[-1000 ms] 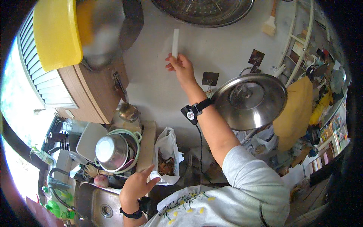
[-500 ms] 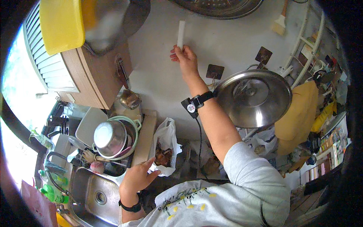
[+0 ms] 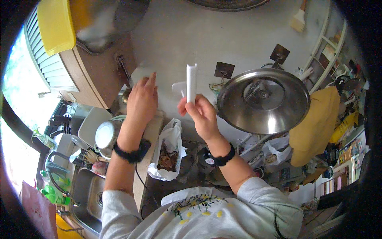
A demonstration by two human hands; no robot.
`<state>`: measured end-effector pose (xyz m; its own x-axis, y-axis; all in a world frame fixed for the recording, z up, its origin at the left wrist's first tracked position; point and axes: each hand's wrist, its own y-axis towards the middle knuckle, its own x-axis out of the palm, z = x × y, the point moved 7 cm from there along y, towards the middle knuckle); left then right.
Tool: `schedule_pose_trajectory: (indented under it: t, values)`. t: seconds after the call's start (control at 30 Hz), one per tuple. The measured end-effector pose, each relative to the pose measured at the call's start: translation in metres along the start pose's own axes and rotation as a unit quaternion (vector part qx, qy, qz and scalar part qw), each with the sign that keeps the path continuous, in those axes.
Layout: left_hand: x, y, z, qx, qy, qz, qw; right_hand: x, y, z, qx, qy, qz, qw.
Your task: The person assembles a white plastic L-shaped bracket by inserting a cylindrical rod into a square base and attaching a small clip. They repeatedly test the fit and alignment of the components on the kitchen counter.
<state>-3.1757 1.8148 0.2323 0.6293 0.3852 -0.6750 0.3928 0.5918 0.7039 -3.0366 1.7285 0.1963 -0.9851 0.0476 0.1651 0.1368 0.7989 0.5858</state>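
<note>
My right hand (image 3: 203,118) is closed around the lower end of a long, narrow white plastic piece (image 3: 191,81), held upright in front of the wall. It has a notched top end and a flat flap at its left side; its exact kind is unclear. To its left, my left hand (image 3: 141,99) is raised with fingers stretched out and holds nothing. That hand is nearest the ladle (image 3: 126,95) hanging by the wooden cabinet, which it partly covers. Below and between both hands sits a white plastic bag (image 3: 178,137) with brown scraps inside.
A large steel lid (image 3: 262,123) hangs on the wall at right, below dark square hooks (image 3: 225,70). At left stand a metal bowl (image 3: 105,137) and a steel sink (image 3: 81,195). A brush (image 3: 298,22) hangs at upper right; a white rack (image 3: 324,55) stands right.
My left hand has risen from beside the bag to in front of the wall. My right hand has come down and nearer with the white piece, whose side flap now shows.
</note>
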Motion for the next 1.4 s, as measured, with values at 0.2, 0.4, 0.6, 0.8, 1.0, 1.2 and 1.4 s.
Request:
schedule_pose_trajectory:
  t: [0.2, 0.4, 0.6, 0.8, 1.0, 1.2, 1.4]
  values:
    - [0.064, 0.087, -0.002, -0.025, 0.122, -0.068, 0.990, -0.012, -0.043, -0.034, 0.015, 0.037, -0.035, 0.999]
    - [0.114, 0.106, -0.014, -0.082, 0.119, -0.195, 0.970, -0.035, -0.062, -0.056, -0.040, 0.046, -0.039, 0.997]
    - [0.119, 0.091, 0.007, -0.040, 0.123, -0.177, 0.976, -0.043, -0.069, -0.063, -0.031, 0.049, -0.047, 0.997]
    - [0.122, 0.092, 0.012, -0.045, 0.128, -0.200, 0.970, -0.041, -0.074, -0.064, -0.020, 0.064, -0.063, 0.996]
    - [0.100, 0.102, 0.054, 0.150, 0.133, 0.066, 0.977, -0.049, -0.084, -0.072, -0.026, 0.042, -0.049, 0.998]
    - [0.117, 0.122, 0.063, 0.206, 0.167, 0.091, 0.960, -0.059, -0.092, -0.075, -0.022, 0.038, -0.045, 0.998]
    - [0.118, 0.130, 0.040, 0.079, 0.095, 0.175, 0.977, -0.082, -0.105, -0.084, -0.030, 0.015, 0.001, 0.999]
